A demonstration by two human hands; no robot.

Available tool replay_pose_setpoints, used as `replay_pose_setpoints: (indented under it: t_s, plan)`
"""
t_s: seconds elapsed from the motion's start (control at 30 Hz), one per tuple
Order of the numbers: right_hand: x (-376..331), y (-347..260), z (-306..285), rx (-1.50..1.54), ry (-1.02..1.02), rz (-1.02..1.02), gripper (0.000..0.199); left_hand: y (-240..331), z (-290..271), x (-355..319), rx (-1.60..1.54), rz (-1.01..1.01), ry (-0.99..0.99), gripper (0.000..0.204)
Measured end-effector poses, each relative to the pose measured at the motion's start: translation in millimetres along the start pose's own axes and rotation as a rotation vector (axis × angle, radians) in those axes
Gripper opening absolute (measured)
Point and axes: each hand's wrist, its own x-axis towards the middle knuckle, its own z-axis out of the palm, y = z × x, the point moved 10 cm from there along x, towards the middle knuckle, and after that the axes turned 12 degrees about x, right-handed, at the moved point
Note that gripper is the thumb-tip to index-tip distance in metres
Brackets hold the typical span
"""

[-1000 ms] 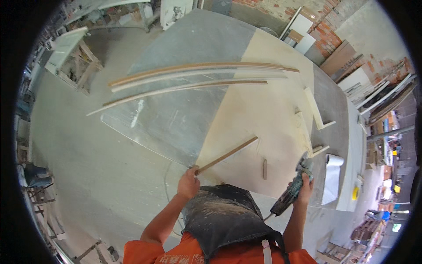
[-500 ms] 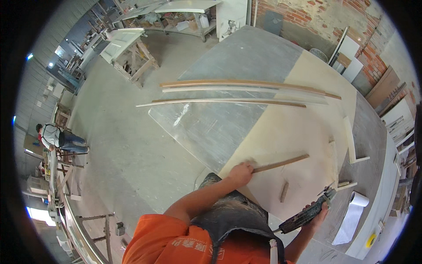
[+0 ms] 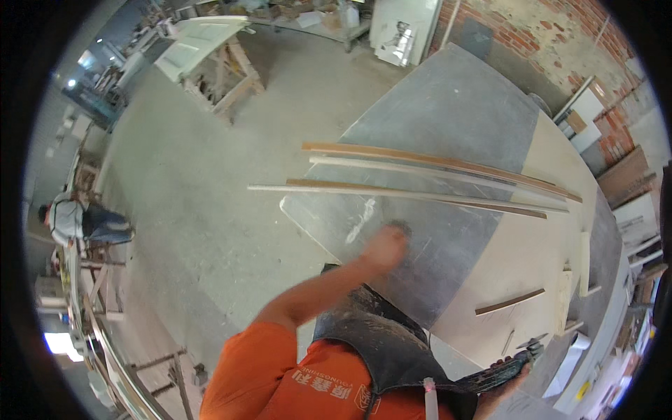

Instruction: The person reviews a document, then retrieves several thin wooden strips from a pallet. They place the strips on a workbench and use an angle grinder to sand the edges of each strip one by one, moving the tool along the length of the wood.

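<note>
Stretched over the grey part of the large work table (image 3: 448, 126), my left hand (image 3: 387, 246) is smeared by motion. A dark patch shows at its fingertips; I cannot make out whether it is something held. My right hand (image 3: 516, 383), partly hidden, is wrapped round a black elongated hand tool (image 3: 490, 378) with a metal head. A short brown wooden strip (image 3: 509, 302) lies on the table's cream part, apart from both hands. Beyond my left hand, several long thin strips (image 3: 420, 168) lie across the table. A small thin piece (image 3: 507, 341) lies near the tool.
Pale wooden pieces (image 3: 564, 301) and a white roll (image 3: 568, 360) lie at the right. A door-like panel on a wooden stand (image 3: 210, 49) is at the far left. Another person (image 3: 80, 220) bends over a bench at the left. Boards (image 3: 581, 119) lean on the brick wall.
My left hand has let go of the short brown strip and moved away from it toward the long strips. The view has shifted. The tool stays in my right hand.
</note>
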Motion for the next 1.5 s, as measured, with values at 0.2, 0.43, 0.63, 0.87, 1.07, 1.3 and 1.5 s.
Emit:
replay_pose_setpoints:
  t_s: [0.2, 0.43, 0.63, 0.87, 1.07, 1.3, 1.5]
  plan:
    - [-127.7, 14.9, 70.7, 0.16, -0.046, 0.031, 0.054, -248.1, -155.5, -4.5, 0.23, -0.294, -0.151, 0.036]
    - [-182.8, 31.4, 75.4, 0.324, 0.14, -0.037, 0.04, -332.2, -165.2, 18.9, 0.203, -0.234, -0.317, 0.044]
    - [-200.6, 45.9, 56.2, 0.437, 0.254, -0.139, 0.036, -299.9, -159.6, 70.2, 0.332, -0.023, -0.289, 0.028]
    - [-193.7, 81.8, 15.7, 0.522, 0.356, -0.113, 0.038, -237.0, -146.7, 93.9, 0.144, 0.096, -0.28, 0.017]
    - [-198.8, 97.8, -3.1, 0.474, 0.396, -0.118, 0.041, -150.8, -140.7, 99.1, 0.046, 0.131, -0.327, 0.022]
    - [-196.2, 132.2, -10.6, 0.543, 0.405, -0.02, 0.042, -47.0, -80.3, 119.5, 0.053, 0.181, -0.37, 0.031]
    - [-201.2, 147.2, -29.5, 0.545, 0.453, -0.061, 0.041, -4.7, -16.3, 146.7, 0.12, 0.212, -0.515, 0.036]
